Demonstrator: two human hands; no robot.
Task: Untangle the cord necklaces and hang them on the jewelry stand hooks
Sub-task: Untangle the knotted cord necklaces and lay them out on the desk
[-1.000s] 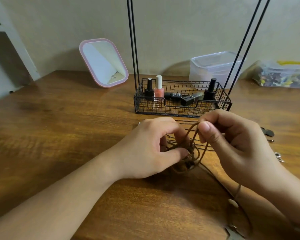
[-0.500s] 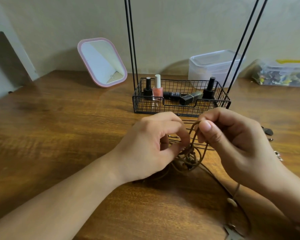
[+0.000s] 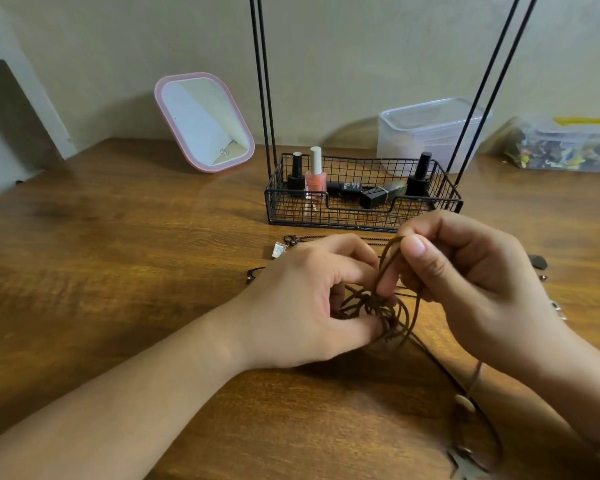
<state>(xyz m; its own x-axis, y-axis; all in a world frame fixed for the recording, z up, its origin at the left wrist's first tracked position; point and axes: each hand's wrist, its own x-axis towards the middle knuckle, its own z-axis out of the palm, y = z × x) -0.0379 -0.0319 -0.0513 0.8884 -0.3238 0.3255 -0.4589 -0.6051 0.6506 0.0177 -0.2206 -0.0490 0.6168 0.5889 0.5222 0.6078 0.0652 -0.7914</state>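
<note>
Hands [image 3: 303, 303] [image 3: 471, 282] pinching tangled cords [image 3: 378, 303], wire basket [image 3: 361, 216] of polish bottles [image 3: 315, 174] just behind.

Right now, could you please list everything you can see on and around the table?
cord tangle: one, brown, table centre, between both hands
jewelry stand: one, black wire, basket base behind the hands
polish bottles: several, one pink, others black, in the basket
mirror: one, pink-framed, back left, tilted
clear tub: one, behind the stand
bag of bits: one, multicoloured, back right
table: one, brown wood
left hand: grip on the tangle
right hand: pinching a cord loop
</note>
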